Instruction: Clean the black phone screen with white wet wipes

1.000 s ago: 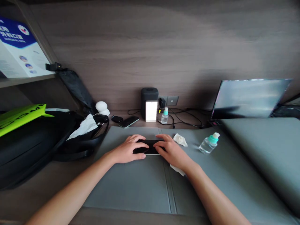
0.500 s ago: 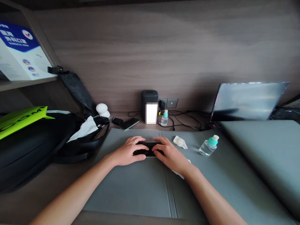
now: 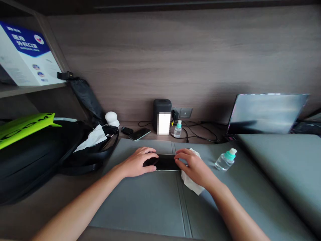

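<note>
A black smartphone (image 3: 166,162) lies lengthwise from left to right on the grey desk mat (image 3: 140,204), its dark screen facing up. My left hand (image 3: 138,163) holds the left end, with the thumb along the near side and the fingers over the far side. At the right end, my right hand (image 3: 194,165) has its bent fingers closed on the phone's edge. White crumpled tissue (image 3: 192,182) lies under and beside my right hand, partly hidden by it. Farther right, a small clear bottle (image 3: 225,161) with a teal and white cap stands on the mat.
Behind the mat are another phone (image 3: 139,134), a black speaker (image 3: 162,105), a second small bottle (image 3: 178,130) and loose cables (image 3: 204,135). A laptop (image 3: 267,113) stands at the back right beside a grey padded block (image 3: 283,157). Black bags (image 3: 37,160) crowd the left.
My right hand has slid right across the phone to its right end, uncovering more of the screen. My left hand stays at the left end. The view has shifted slightly.
</note>
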